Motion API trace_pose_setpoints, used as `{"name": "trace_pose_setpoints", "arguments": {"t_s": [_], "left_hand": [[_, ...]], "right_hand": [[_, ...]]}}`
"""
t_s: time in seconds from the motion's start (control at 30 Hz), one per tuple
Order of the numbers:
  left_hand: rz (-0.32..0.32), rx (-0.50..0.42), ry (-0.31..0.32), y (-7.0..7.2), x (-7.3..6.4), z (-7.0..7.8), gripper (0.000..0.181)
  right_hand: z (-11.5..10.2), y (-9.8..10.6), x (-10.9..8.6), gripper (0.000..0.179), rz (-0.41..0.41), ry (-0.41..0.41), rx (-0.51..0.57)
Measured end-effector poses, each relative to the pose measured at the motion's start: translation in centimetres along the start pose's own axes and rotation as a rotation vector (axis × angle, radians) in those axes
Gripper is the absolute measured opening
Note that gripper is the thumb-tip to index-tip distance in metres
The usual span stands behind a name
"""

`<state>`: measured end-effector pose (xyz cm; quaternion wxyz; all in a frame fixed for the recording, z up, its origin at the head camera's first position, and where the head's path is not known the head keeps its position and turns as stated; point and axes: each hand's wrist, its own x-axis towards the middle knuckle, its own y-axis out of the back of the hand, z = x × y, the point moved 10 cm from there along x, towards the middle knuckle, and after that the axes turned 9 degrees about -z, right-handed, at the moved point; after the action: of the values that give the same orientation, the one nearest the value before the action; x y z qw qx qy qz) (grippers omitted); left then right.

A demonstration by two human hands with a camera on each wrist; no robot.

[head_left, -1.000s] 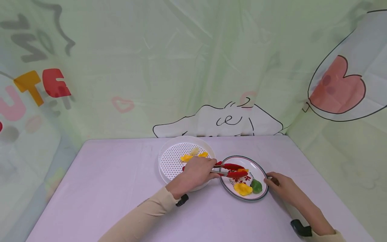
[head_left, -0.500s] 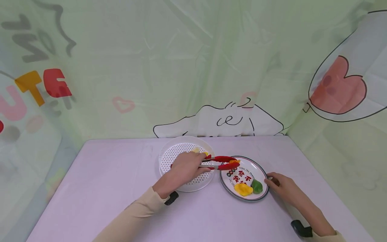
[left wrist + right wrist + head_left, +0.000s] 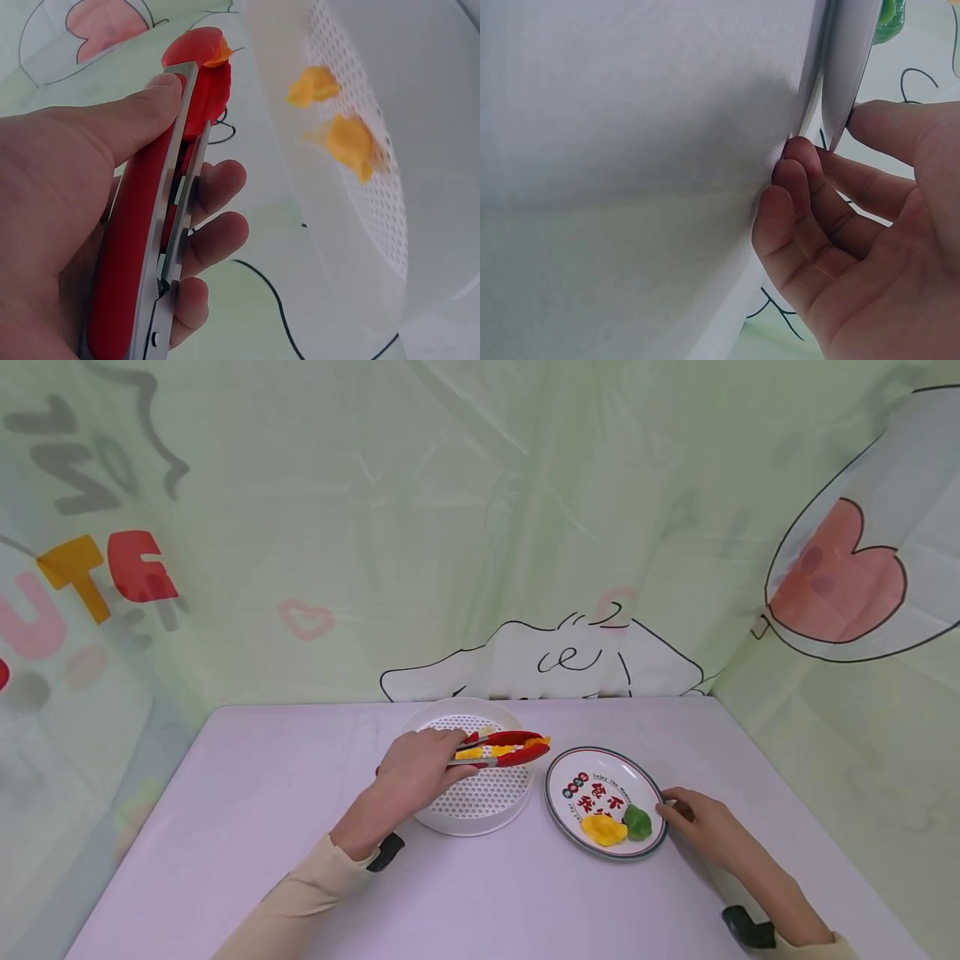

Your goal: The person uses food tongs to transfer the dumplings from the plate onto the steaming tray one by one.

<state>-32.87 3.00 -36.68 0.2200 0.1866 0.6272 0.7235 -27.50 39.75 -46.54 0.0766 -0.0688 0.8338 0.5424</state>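
My left hand (image 3: 416, 768) grips a pair of tongs (image 3: 131, 247) with red handle and red tips, above a round white perforated steamer tray (image 3: 480, 828). Between the tips sits a small orange piece (image 3: 220, 54). Lying in the tray are yellow pieces (image 3: 313, 85), partly hidden behind the tongs in the head view, and a pale piece (image 3: 486, 729). With thumb and fingers, my right hand (image 3: 708, 827) pinches the right rim of a white plate (image 3: 633, 781) with dark edging and red characters. A yellow piece (image 3: 604, 830) and a green piece (image 3: 637, 822) rest on the plate.
Tray and plate stand side by side on a table (image 3: 300, 793) with a pale cloth. Behind it hangs a light green printed curtain (image 3: 337, 527), which also closes off both sides.
My left hand has moved left with the tongs and the orange piece, from over the plate to over the tray. My right hand stays at the plate's rim.
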Motion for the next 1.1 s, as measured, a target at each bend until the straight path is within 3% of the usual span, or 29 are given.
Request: {"name": "trace_pose_setpoints", "arguments": {"t_s": [0.33, 0.6, 1.1], "left_hand": [[-0.01, 0.059, 0.035, -0.7, -1.2, -2.1, 0.052], [-0.055, 0.049, 0.018, -1.6, -1.5, -2.2, 0.046], [-0.1, 0.02, 0.055, -3.2, -1.0, -3.0, 0.049]], "right_hand": [[0.1, 0.0, 0.1, 0.045, -0.009, -0.009, -0.003], [0.0, 0.0, 0.0, 0.045, -0.012, -0.012, 0.006], [-0.3, 0.1, -0.2, 0.046, -0.014, -0.014, 0.004]]}}
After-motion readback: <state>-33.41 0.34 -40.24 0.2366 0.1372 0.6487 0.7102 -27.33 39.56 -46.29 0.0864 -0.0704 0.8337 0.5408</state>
